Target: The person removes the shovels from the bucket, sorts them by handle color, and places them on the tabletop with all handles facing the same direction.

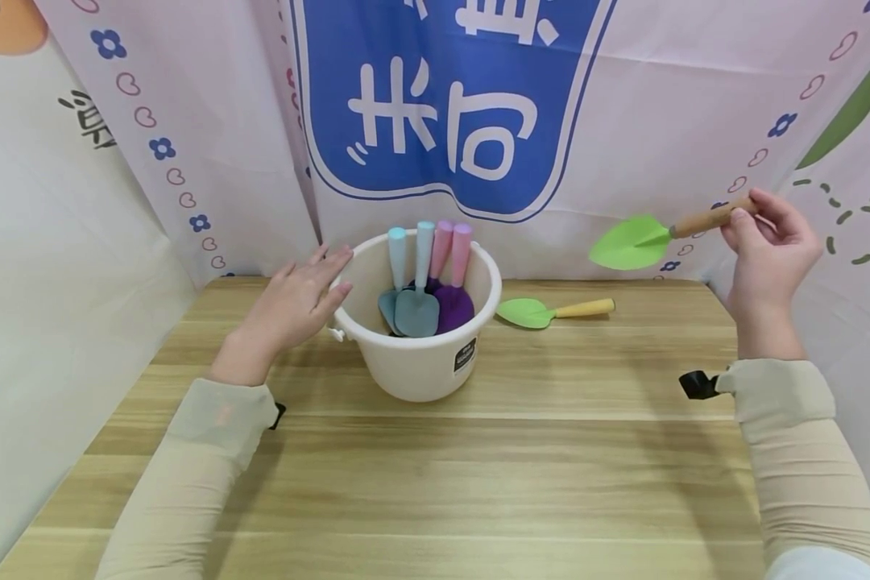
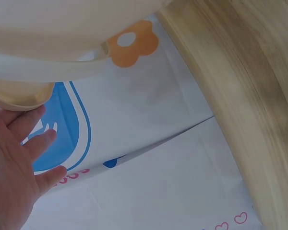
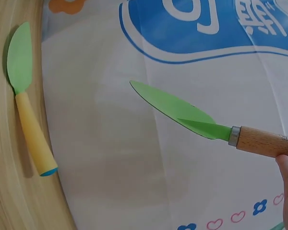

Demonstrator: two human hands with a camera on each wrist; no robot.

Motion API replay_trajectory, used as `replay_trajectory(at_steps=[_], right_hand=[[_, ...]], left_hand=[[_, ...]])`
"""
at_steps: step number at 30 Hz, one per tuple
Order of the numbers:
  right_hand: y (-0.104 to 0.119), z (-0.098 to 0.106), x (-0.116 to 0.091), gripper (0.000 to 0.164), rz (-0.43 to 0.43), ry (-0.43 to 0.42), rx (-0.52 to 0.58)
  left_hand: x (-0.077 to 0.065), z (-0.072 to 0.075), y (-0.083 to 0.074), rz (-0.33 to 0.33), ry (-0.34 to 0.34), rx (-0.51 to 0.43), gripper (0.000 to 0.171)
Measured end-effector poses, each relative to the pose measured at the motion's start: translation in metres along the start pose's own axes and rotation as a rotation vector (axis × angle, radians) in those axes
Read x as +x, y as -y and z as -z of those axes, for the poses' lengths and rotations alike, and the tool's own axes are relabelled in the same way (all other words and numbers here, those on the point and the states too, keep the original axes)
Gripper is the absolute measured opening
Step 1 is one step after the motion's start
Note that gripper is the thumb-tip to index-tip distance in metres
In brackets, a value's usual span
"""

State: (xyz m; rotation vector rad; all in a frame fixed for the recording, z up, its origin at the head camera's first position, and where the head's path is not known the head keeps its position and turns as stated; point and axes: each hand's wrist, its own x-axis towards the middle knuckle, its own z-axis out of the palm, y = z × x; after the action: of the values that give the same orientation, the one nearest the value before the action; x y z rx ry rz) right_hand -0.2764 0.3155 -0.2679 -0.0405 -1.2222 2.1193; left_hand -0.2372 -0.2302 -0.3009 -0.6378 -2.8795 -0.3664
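Observation:
My right hand (image 1: 774,251) pinches the wooden handle of a green garden trowel (image 1: 632,243) near its end. The trowel is raised above the table, its leaf-shaped blade pointing left. With fingers extended, my left hand (image 1: 296,298) rests on the left rim of a cream bucket (image 1: 415,372). Inside the bucket stand several trowels, handles up: grey-blue trowels (image 1: 416,312) with light blue handles and purple trowels (image 1: 455,309) with pink handles. Another green trowel (image 1: 525,313), with a yellow handle, lies on the table to the bucket's right; the right wrist view shows its blue handle end.
The bucket stands on a wood-grain table (image 1: 435,491), toward its back edge. A printed cloth (image 1: 623,105) with a blue panel hangs right behind, and white cloth (image 1: 58,266) closes off both sides.

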Motion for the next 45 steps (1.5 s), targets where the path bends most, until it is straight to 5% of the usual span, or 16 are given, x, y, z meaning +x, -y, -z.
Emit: replay_trajectory(at_steps=[26,45], right_hand=[[-0.019,0.074,0.033,0.021,-0.187,-0.254,-0.037],[-0.038,0.117,0.036,0.021,-0.269,-0.369,0.019]], left_hand=[[0.002,-0.002,0.003,-0.01,-0.033,-0.008,0.067],[0.0,-0.002,0.0,0.009,-0.01,-0.008,0.067]])
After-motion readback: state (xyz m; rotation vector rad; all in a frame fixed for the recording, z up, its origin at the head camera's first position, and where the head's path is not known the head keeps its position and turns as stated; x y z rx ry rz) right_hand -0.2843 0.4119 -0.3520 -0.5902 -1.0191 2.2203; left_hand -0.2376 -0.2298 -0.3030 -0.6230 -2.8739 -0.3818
